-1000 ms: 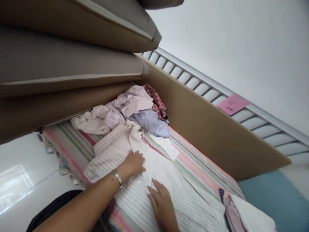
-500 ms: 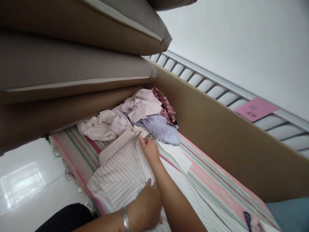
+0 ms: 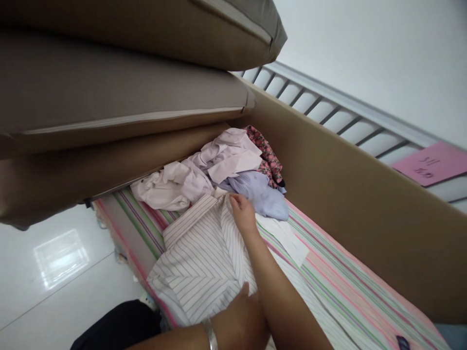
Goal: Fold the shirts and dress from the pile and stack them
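Observation:
A white shirt with thin dark stripes [image 3: 199,277] lies spread on the bed, its collar [image 3: 189,221] toward the pile of clothes. My right hand [image 3: 243,213] pinches the shirt's edge near the collar, thumb and fingers together. Lower down, my left hand [image 3: 244,316], with a silver bracelet [image 3: 209,334] at the wrist, rests over the shirt and crosses under my right forearm. Its thumb sticks up, and the other fingers are hidden behind that forearm.
Crumpled white and pale pink clothes [image 3: 233,153], a light blue garment [image 3: 262,194] and a red floral one [image 3: 268,155] are heaped at the bed's far end. Thick grey-brown cushions [image 3: 127,92] overhang the left. A tan board [image 3: 346,194] borders the striped bedsheet [image 3: 365,291].
The whole view has shifted, so the bed and clothes appear further right. My right hand still grips the shirt edge. My left hand has slid further under the right forearm.

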Motion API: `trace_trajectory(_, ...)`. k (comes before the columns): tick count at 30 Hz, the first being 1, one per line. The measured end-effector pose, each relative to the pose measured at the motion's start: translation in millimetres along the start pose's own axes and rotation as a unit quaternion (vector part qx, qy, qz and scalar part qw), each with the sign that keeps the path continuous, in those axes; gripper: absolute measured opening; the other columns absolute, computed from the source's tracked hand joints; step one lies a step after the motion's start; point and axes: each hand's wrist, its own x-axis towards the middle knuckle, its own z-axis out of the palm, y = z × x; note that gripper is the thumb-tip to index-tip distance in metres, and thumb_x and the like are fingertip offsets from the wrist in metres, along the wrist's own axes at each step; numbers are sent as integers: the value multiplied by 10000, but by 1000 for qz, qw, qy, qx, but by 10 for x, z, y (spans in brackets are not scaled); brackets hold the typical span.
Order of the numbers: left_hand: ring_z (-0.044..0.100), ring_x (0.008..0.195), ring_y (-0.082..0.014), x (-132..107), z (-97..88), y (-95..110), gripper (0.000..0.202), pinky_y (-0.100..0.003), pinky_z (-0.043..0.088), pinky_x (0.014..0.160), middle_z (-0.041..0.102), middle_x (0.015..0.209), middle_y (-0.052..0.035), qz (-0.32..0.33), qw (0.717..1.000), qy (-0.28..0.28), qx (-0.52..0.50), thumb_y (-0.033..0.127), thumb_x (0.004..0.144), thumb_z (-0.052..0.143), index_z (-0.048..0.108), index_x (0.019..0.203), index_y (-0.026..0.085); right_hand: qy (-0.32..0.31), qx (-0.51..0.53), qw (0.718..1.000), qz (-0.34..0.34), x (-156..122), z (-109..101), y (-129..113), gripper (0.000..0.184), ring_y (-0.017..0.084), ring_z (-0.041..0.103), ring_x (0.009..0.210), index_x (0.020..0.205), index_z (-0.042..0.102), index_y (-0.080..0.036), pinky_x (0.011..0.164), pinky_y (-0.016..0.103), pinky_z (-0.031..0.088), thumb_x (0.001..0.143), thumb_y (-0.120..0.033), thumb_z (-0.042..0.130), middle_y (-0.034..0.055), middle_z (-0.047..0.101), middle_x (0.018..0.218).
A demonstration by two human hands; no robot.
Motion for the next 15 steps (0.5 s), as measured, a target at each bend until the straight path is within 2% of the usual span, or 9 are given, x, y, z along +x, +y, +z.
trace_trajectory(3, 501, 1188, -303, -41, -109, 56, 556, -524, 314, 1052, 584, 1268, -124, 20, 999, -20, 38, 391, 738, 672, 536, 1249, 218, 41, -9, 998, -36, -450, -245, 55, 359, 209, 572, 1026, 1014, 637, -171, 932, 373, 416, 852, -418, 433, 102, 663, 1053)
trace_trajectory(6, 597, 1024, -287, -33, -347, 120, 355, -488, 376, 1004, 677, 1037, -141, 12, 994, -77, 82, 395, 765, 656, 660, 1010, 138, 70, -38, 997, -2, -990, -541, 247, 388, 225, 560, 1090, 1081, 616, -184, 968, 416, 417, 870, -440, 414, 111, 645, 1128)
trace_trajectory(7, 616, 969, -275, -21, -444, 117, 298, -458, 414, 966, 688, 972, -136, 1, 993, -79, 92, 373, 782, 637, 672, 951, 130, 78, -57, 995, 19, -1183, -653, 346, 422, 233, 542, 1131, 1126, 600, -183, 994, 433, 401, 873, -456, 401, 117, 627, 1177)
trace_trajectory(9, 619, 962, -259, 2, -635, 48, 236, -397, 451, 914, 685, 981, -129, -26, 994, -32, 100, 311, 806, 603, 669, 943, 130, 86, -115, 988, 61, -1577, -893, 590, 515, 255, 471, 1233, 1210, 561, -167, 1052, 467, 344, 870, -504, 371, 135, 562, 1286)
trace_trajectory(11, 580, 1074, -249, 12, -792, -102, 247, -368, 430, 948, 652, 1121, -128, -63, 992, 42, 101, 257, 817, 583, 647, 1027, 145, 89, -181, 973, 111, -1964, -1147, 873, 608, 282, 375, 1317, 1265, 524, -141, 1087, 501, 284, 864, -551, 323, 150, 479, 1375)
trace_trajectory(13, 499, 1206, -245, 4, -889, -298, 300, -376, 367, 1025, 579, 1268, -130, -118, 982, 85, 121, 233, 834, 559, 616, 1118, 157, 102, -233, 951, 173, -2322, -1391, 1146, 662, 298, 313, 1354, 1305, 486, -119, 1094, 522, 261, 865, -564, 271, 159, 427, 1415)
trace_trajectory(15, 388, 1310, -269, -13, -916, -489, 369, -420, 316, 1061, 487, 1374, -146, -180, 964, 103, 170, 262, 861, 527, 568, 1209, 149, 100, -270, 929, 232, -2622, -1599, 1350, 660, 306, 299, 1361, 1335, 449, -98, 1080, 529, 279, 875, -531, 258, 174, 416, 1420)
